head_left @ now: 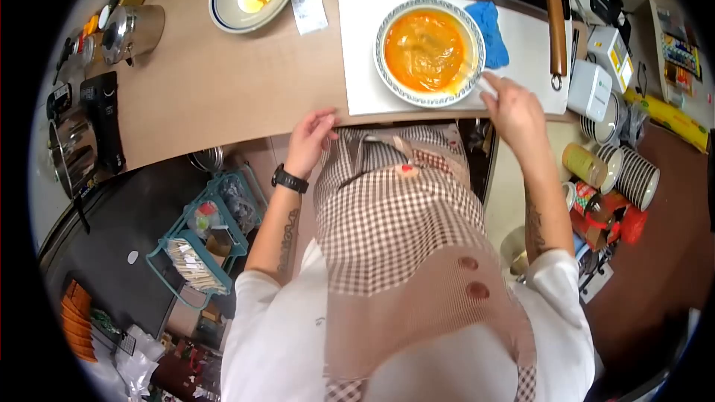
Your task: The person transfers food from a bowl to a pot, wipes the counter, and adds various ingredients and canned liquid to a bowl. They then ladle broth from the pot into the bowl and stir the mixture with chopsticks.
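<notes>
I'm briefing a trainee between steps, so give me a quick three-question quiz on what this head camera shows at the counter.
1. True or false: the bowl of orange mixture stands on the white board.
2. Which hand is at the bowl's rim? A) left hand B) right hand C) neither
3. Fill in: the blue cloth lies just beyond the bowl on the side of the pan's wooden ____.

Key
1. True.
2. B: the right hand is at the rim, holding what look like chopsticks that dip into the mixture; the left hand rests on the counter edge.
3. handle.
</notes>
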A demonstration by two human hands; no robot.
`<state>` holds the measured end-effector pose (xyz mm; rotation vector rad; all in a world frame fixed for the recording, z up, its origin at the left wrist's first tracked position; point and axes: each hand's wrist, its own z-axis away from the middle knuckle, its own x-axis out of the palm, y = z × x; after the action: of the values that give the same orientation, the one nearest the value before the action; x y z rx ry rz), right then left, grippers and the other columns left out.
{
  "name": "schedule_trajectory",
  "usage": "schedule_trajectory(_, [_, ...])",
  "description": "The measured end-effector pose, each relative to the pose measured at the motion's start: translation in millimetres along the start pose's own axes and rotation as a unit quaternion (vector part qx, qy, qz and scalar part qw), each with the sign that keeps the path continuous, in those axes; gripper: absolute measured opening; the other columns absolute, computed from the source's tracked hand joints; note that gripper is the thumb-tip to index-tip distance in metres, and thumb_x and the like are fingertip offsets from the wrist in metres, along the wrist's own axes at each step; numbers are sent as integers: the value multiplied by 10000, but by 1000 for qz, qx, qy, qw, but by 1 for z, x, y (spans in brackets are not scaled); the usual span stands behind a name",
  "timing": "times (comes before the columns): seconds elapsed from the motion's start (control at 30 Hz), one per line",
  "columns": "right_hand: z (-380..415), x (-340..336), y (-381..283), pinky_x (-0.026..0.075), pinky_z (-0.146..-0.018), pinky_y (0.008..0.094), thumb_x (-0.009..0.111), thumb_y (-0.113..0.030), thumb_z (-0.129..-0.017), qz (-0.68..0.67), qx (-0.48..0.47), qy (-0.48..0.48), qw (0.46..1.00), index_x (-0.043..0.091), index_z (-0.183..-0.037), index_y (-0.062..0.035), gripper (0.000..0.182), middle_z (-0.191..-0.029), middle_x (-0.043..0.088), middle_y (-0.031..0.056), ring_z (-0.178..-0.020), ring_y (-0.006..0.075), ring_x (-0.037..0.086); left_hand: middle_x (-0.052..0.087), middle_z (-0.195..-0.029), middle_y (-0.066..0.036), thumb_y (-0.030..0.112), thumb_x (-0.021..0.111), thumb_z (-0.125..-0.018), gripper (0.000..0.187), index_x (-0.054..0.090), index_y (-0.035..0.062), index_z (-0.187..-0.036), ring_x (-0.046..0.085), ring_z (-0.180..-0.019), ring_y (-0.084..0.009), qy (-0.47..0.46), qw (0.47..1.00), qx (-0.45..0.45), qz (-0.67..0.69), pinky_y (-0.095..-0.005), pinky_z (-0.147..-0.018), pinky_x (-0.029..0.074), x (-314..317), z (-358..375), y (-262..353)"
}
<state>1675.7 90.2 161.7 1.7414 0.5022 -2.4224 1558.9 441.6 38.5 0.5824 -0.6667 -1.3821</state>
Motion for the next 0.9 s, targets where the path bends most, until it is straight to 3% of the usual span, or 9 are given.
schedule_trajectory(0.1, [11,-17,1,531,-731,480,651,-166,-856,5,46,-65,997,641,-1167,-71,325,-927,676,177,-837,377,657,685,-1078,-40,230,553,-1003,327,578,46,-1273,608,-790,-65,14,1000,-5,-4,-189,-624,447,2,2,2])
schedule_trajectory(0.17, [3,-9,-9,533,-730,478,665,-164,-846,5,-14,-30,999,646,-1163,-73,330,-926,676,178,-838,379,658,686,-1077,-37,228,556,-1002,326,579,48,-1272,610,-794,-66,10,1000,-18,0,-190,-626,446,3,-4,-7])
schedule_trajectory(0.27, [5,-6,1,526,-719,485,672,-173,-850,11,31,17,999,639,-1165,-78,331,-905,667,188,-825,384,652,687,-1078,-35,237,571,-994,331,582,52,-1269,611,-792,-66,-20,1000,10,-15,-187,-614,441,5,3,-5])
schedule_trajectory(0.37, [19,-14,-5,521,-713,487,651,-181,-869,-7,26,-48,999,637,-1164,-70,316,-893,660,190,-817,384,646,689,-1078,-40,241,576,-992,329,587,50,-1260,613,-794,-67,24,999,-3,-27,-186,-618,439,6,3,-7])
schedule_trajectory(0.5, [9,3,8,524,-701,490,669,-171,-855,8,28,28,999,641,-1177,-70,339,-928,681,178,-801,378,658,692,-1085,-40,227,583,-990,322,593,52,-1260,616,-800,-69,-6,999,21,-50,-192,-614,440,2,6,-10])
schedule_trajectory(0.57, [21,-11,4,520,-691,491,648,-172,-871,-15,44,-49,998,648,-1160,-61,310,-903,677,195,-793,392,650,688,-1072,-32,231,588,-988,336,593,44,-1268,616,-805,-74,21,999,9,-43,-194,-617,441,3,8,-9])
schedule_trajectory(0.7, [-3,5,-1,535,-725,467,688,-189,-838,-11,19,36,999,659,-1159,-65,345,-890,681,185,-810,376,662,689,-1075,-27,236,591,-985,344,594,34,-1263,615,-803,-75,-16,999,18,-41,-199,-627,442,-1,5,-16])
schedule_trajectory(0.83, [18,-11,-8,517,-717,491,640,-192,-876,9,3,-27,1000,645,-1164,-64,314,-895,668,199,-813,388,648,691,-1072,-30,243,592,-986,343,598,36,-1260,617,-810,-78,28,998,10,-51,-200,-641,444,0,9,-13])
schedule_trajectory(0.9, [0,7,-5,514,-728,497,651,-184,-865,-7,4,28,1000,648,-1149,-65,308,-884,668,191,-821,394,647,692,-1073,-33,241,590,-987,339,599,42,-1260,621,-809,-79,1,999,7,-34,-203,-640,446,-1,7,-17])
